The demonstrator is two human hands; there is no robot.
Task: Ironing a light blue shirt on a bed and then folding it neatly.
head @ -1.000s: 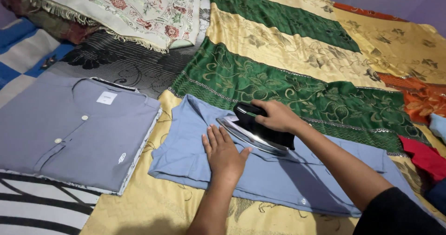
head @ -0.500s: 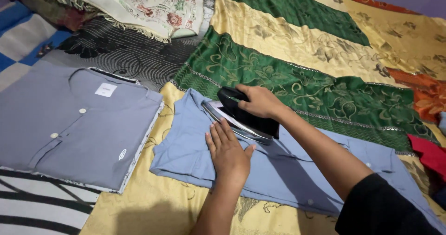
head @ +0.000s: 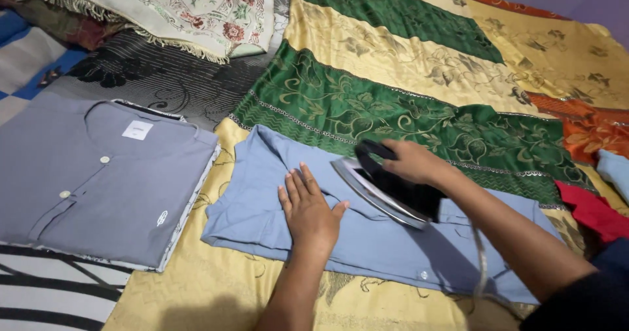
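Observation:
A light blue shirt (head: 386, 242) lies flat on a green and gold patterned cloth (head: 400, 69). My left hand (head: 308, 213) presses palm-down on the shirt, fingers spread. My right hand (head: 413, 162) grips the black handle of a clothes iron (head: 386, 190), whose shiny soleplate rests on the shirt just right of my left hand. The iron's cord (head: 481, 265) trails down past my right forearm.
A folded grey-blue shirt (head: 98, 180) with buttons lies at the left on black-and-white striped fabric (head: 46, 292). A floral fringed cloth (head: 190, 10) sits at the top left. Red cloth (head: 590, 210) and orange cloth lie at the right edge.
The iron slid to the right along the shirt, away from the collar end. My left hand stayed pressed on the shirt, shifting slightly left.

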